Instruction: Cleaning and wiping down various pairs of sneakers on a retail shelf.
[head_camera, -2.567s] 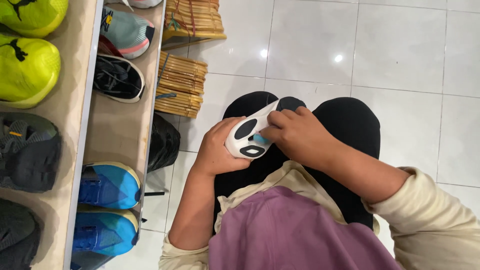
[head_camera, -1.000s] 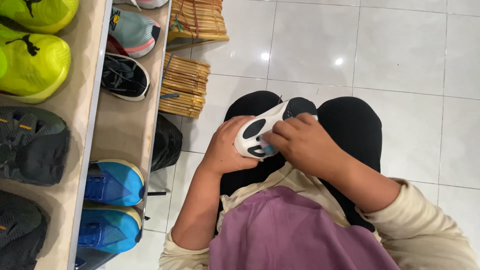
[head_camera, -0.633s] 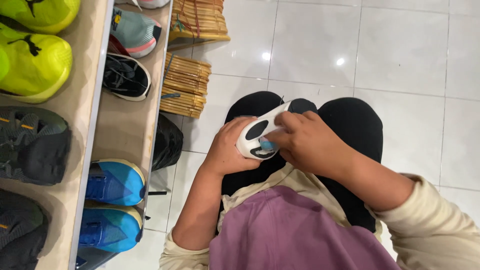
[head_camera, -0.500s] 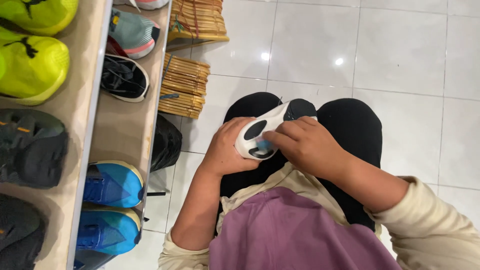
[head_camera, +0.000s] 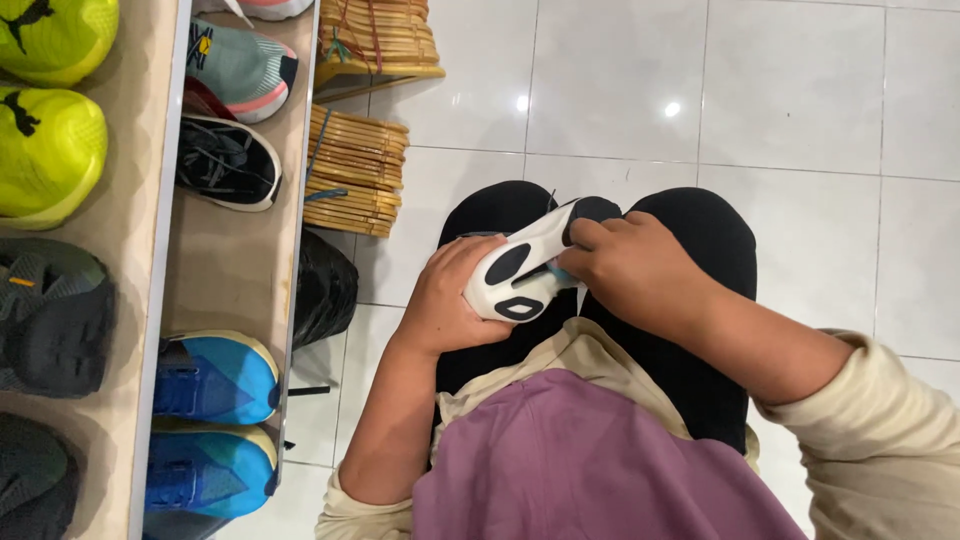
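I sit with a white shoe (head_camera: 520, 272) turned sole-up over my lap, just above my black-clad knees (head_camera: 690, 240). My left hand (head_camera: 447, 300) cups its heel end from the left, fingers wrapped round the rim and closed on it. The shoe's long axis runs from that hand up and to the right, so the dark toe end (head_camera: 590, 209) points away from me toward the white tiled floor (head_camera: 800, 110). My right hand (head_camera: 635, 270) comes in from the right and lies across the middle of the sole, fingertips pressed together on a small light-blue thing (head_camera: 562, 268) held against the sole; most of it is hidden, so I cannot tell what it is. Both hands touch the shoe, the right one nearer the toe.

To my left stands a shelf (head_camera: 235, 270) with two levels. The lower level holds a grey-green shoe (head_camera: 240, 70), a black shoe (head_camera: 228, 163) and two blue shoes (head_camera: 215, 375). The upper level carries yellow-green shoes (head_camera: 50, 150) and dark grey ones (head_camera: 55, 320). Beside the shelf on the floor lie stacks of wooden hangers (head_camera: 355, 170) and a black bag (head_camera: 325, 290).
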